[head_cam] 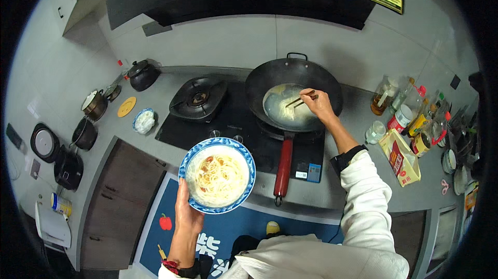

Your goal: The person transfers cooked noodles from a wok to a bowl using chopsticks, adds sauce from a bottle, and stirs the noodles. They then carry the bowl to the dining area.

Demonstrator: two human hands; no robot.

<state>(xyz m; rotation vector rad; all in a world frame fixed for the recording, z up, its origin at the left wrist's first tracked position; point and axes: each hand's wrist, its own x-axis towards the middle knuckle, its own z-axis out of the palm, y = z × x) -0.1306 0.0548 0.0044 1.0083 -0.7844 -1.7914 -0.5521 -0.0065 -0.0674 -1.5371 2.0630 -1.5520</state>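
Note:
My left hand (189, 209) holds a blue-rimmed bowl (183, 166) by its lower left side, in front of the stove's edge. Noodles (221, 176) with small red pieces lie in the bowl. With my right hand (317, 104) I grip a pair of chopsticks (303, 102). Their tips are in the cloudy liquid of a dark wok (264, 78), at a pale clump of noodles (288, 111). The wok sits on the right burner, its red handle (284, 166) pointing towards me.
An unused-looking left burner (198, 99) stands beside the wok. Further left are a small bowl (143, 121), a yellow smiley mat (127, 107) and several pots (85, 133). Bottles (397, 98), a glass jar (375, 132) and a yellow package (398, 157) stand at the right. A range hood (253, 0) hangs above.

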